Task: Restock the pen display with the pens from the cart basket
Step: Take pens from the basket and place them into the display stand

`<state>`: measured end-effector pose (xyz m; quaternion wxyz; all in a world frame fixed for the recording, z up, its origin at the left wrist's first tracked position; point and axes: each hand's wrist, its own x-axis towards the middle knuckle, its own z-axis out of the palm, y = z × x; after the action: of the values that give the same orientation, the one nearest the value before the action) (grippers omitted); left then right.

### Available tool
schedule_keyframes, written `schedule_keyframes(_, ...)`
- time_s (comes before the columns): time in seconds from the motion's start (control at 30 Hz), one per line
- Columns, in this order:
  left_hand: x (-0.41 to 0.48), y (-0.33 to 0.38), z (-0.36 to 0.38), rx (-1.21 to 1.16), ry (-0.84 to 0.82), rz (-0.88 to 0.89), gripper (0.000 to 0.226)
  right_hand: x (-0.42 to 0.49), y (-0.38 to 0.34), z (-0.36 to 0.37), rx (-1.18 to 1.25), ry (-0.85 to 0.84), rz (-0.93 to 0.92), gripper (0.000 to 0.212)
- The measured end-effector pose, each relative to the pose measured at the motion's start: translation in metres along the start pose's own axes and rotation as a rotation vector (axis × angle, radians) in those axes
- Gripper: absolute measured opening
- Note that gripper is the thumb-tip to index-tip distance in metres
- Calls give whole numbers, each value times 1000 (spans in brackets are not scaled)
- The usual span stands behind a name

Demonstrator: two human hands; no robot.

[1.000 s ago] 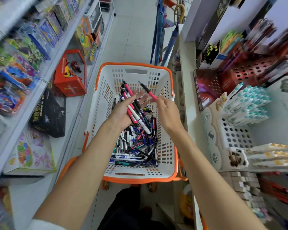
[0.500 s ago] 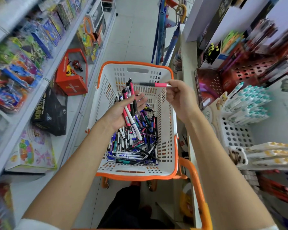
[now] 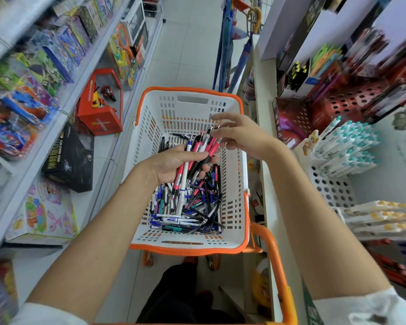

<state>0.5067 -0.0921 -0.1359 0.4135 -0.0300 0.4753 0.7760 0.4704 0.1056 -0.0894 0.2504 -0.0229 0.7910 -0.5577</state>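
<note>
A white cart basket with an orange rim stands in the aisle below me, with a heap of loose pens on its bottom. Over it, my left hand grips a bundle of several pink, white and black pens. My right hand hovers at the bundle's top ends with its fingers spread, its fingertips touching the pink pen on the right side. The pen display, a white perforated rack, stands on the right shelf with teal-capped pens and yellow-capped pens in it.
A red perforated holder and boxed goods fill the right shelf behind the rack. Toy boxes line the left shelves, among them a red case and a black box. The cart's orange handle rises at lower right. Umbrellas hang ahead.
My right hand brought the pink pen it held back over the basket and laid it into the bundle. My left hand closed its fingers round the bundle.
</note>
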Motion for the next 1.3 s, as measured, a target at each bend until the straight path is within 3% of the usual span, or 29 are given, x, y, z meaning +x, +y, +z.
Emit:
schedule_keyframes(0.1,-1,3,-1,57,-42,-48,36,4,-2,-2,-66,-133,24,30)
schedule_keyframes(0.23,1,4,0,80,-48,-79,40,6,-7,0,-112,-142,38,19)
schedule_keyframes(0.37,3,2,-1,123,-27,-57,33,7,-9,5,-208,-77,4,15)
schedule_keyframes(0.6,1,-7,-5,19,18,8,39,7,7,2,-112,-3,14,5)
schedule_keyframes(0.77,-5,-7,-14,40,40,-75,36,5,5,-3,-117,46,1,9)
schedule_keyframes(0.9,-11,-5,-13,58,38,-114,24,6,2,2,-147,-19,-4,10)
schedule_keyframes(1.07,-17,-2,-16,49,-28,-135,32,8,1,9,-215,23,-45,6)
schedule_keyframes(1.2,-13,-2,-15,84,30,-152,15,10,7,14,-222,65,-65,9)
schedule_keyframes(1.3,-9,1,-19,5,27,-182,25,6,9,13,-366,112,-120,21)
